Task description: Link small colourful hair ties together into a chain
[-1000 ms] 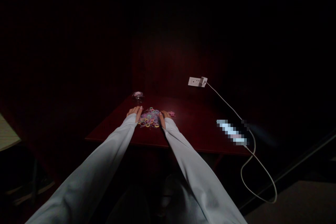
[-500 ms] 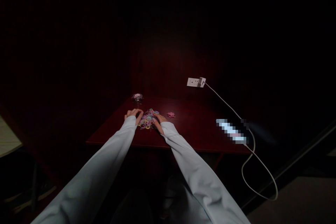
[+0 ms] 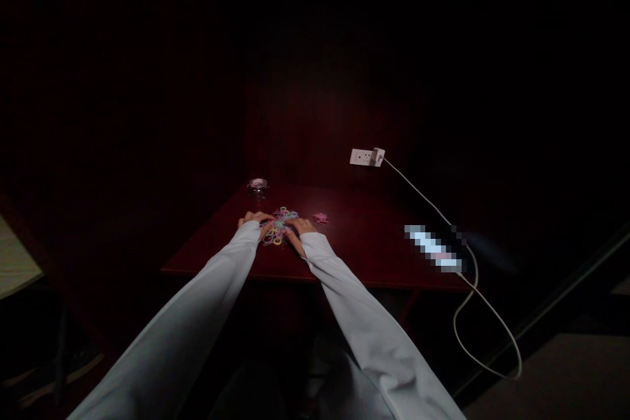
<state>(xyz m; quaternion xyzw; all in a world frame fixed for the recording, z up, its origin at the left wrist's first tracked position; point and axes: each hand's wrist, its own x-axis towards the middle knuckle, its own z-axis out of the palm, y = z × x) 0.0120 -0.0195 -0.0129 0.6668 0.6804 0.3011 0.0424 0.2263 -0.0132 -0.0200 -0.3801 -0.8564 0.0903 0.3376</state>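
Coloured bands lay in a loose heap on the dark red table, between the person's two hands. The left hand curved in at one side and the right hand at the other, probably so that the loops stayed gathered between them. Fingers on both were bent and partly spread; whether either pinched any band could not be made out. A small pink pile sat apart, just beyond the right hand (perhaps kept separate by colour), and a clear jar stood farther back on the left. Fingertips merged with the heap, the jar's contents were too dim to identify, and pixelation masked a bright object on the right.
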